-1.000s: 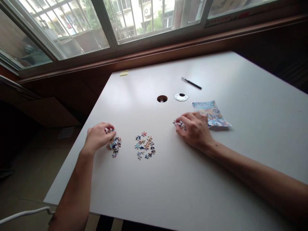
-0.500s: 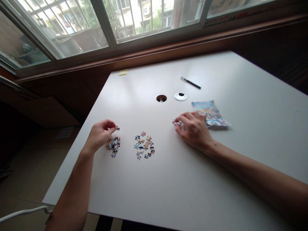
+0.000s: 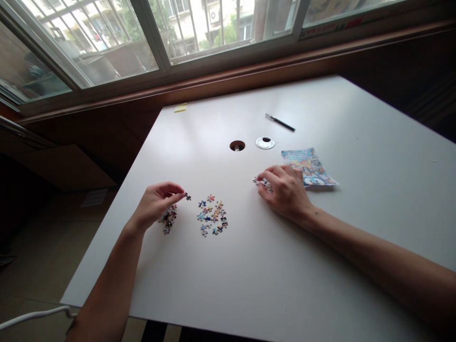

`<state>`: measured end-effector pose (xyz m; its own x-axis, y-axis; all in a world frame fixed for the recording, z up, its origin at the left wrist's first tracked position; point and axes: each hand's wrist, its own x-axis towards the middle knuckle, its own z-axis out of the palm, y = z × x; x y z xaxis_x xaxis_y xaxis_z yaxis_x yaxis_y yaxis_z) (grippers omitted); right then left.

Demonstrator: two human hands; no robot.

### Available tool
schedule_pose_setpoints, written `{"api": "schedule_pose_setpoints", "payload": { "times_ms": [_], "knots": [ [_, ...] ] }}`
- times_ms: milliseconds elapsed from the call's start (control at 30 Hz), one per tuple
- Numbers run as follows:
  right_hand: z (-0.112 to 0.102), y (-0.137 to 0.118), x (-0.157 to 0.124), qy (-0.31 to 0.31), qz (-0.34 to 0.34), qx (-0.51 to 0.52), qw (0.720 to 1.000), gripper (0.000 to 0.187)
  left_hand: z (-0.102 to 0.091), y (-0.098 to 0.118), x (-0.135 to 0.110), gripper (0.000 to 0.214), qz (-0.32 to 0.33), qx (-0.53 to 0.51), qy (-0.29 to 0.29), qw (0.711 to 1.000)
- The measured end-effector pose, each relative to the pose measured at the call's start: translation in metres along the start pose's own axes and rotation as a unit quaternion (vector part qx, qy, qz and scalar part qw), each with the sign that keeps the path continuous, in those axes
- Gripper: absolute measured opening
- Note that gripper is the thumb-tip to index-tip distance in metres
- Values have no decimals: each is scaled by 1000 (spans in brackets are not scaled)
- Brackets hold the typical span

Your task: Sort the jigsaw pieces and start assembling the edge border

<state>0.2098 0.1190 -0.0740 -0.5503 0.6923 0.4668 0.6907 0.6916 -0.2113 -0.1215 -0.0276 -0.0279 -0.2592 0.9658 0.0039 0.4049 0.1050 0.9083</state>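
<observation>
A dark jigsaw puzzle piece (image 3: 187,196) is pinched between the thumb and fingertips of my left hand (image 3: 156,203), held above the table. Below that hand lies a heap of puzzle pieces (image 3: 168,219), partly covered by it. To its right, a loose group of spread-out puzzle pieces (image 3: 207,218) lies on the white table (image 3: 228,275). My right hand (image 3: 285,192) rests with curled fingers over another pile of puzzle pieces (image 3: 264,183). Its fingertips are closed down among those pieces, and what they grip is hidden.
Just behind my right hand lies a colourful printed sheet (image 3: 313,164). Farther back are a black pen (image 3: 280,122), a silver round cover (image 3: 265,143) and a round hole (image 3: 237,146) in the table. A yellow sticky note (image 3: 180,108) is at the far left edge.
My left hand has moved right with the puzzle piece, away from the left heap and towards the spread-out group. My right hand stays over its pile.
</observation>
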Motion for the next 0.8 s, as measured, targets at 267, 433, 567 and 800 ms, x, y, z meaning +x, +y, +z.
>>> {"api": "schedule_pose_setpoints", "payload": {
  "times_ms": [267,433,567,800],
  "knots": [
    [0,0,0,3,0,3,1000,15,2,3,0,21,35,119,-57,991],
    [-1,-1,0,3,2,3,1000,15,3,3,-1,19,44,178,-96,978],
    [-1,-1,0,0,3,3,1000,15,12,1,-2,17,101,238,-106,960],
    [-1,-1,0,-1,3,-3,1000,16,14,1,0,22,173,267,-99,943]
  ]
}}
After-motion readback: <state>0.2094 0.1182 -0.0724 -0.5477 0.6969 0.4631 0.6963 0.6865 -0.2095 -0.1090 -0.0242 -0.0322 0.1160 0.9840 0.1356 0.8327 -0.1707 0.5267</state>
